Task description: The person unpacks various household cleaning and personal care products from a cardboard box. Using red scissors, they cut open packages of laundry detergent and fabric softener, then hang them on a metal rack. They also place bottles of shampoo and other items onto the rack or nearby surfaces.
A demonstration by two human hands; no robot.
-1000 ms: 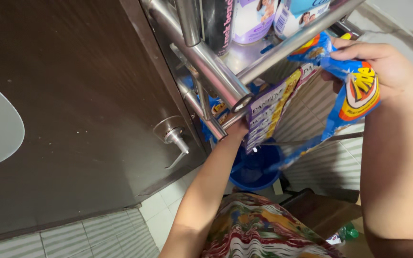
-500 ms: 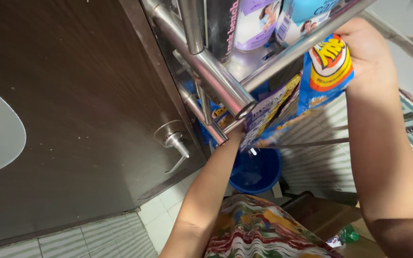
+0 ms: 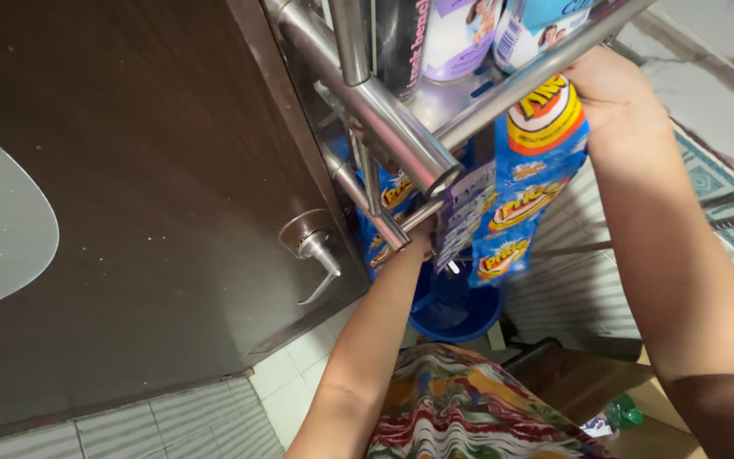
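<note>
While the right hand (image 3: pixel 618 89) pinches the blue sachet strip (image 3: pixel 528 191) at its top, the strip hangs limp. Light and floppy; best gripped high. The left hand (image 3: pixel 422 242) is hidden behind the steel rack (image 3: pixel 401 140), grip unclear.

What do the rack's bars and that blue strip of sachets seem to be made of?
The rack bars look like polished metal tubing, likely stainless steel: silvery with bright reflections. The blue sachet strip in the right hand looks like thin glossy plastic film: shiny, crinkled, hanging limp.

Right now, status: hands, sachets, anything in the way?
Right hand grips blue sachet strip at the steel rack rail. Left hand mostly hidden behind purple sachet strip. Blue bucket below.
</note>
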